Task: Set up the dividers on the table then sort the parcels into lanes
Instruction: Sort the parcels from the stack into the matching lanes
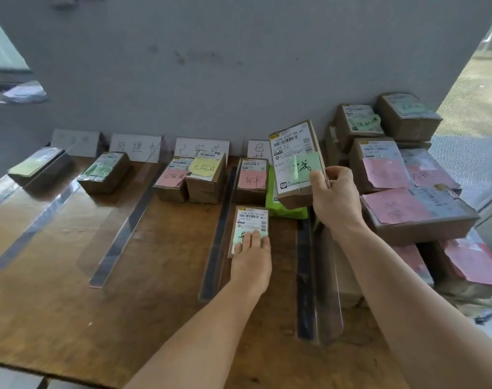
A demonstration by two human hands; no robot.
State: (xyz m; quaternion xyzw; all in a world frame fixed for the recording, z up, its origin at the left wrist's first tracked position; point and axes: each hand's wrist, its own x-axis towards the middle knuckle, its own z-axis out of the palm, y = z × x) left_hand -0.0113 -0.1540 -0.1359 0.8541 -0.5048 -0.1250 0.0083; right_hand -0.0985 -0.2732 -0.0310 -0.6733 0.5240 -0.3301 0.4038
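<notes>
Left grip (250, 258) flat on green-note parcel (252, 223) | right grip (333, 196) grasping raised parcel (294, 153)

This looks like a parcel sorting spot, like a small mail room. A wooden table (70, 318) stands against a grey wall (211, 66). On the table, clear dividers (121, 234) make lanes. Handwritten signs (136, 148) lean at the table's back edge. Brown parcels (413, 211) with shipping labels pile up at its right end.

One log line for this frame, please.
stage: sorting | left hand: flat on lane parcel | right hand: holds raised parcel | dividers: set
</notes>
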